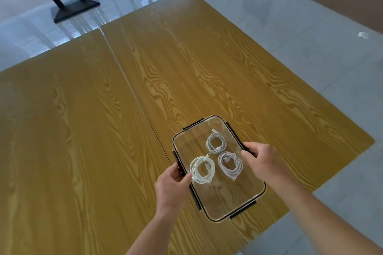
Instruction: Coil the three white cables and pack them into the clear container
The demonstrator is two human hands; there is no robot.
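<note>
I have the container [219, 196] between my hands, long axis near-far: left hand [172, 182] and right hand [261, 156] fingers curled over its side clips, three cables [215, 142] coiled inside.

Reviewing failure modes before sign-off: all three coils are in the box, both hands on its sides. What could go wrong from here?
1. The clear container straddles the seam between the tables; it could rock.
2. The coiled cables lie loose, so they may spring open.
3. Left hand and right hand grip only the side latches; one could slip.

Hands [215, 170] on container [232, 203] — cables [215, 143] inside
</note>
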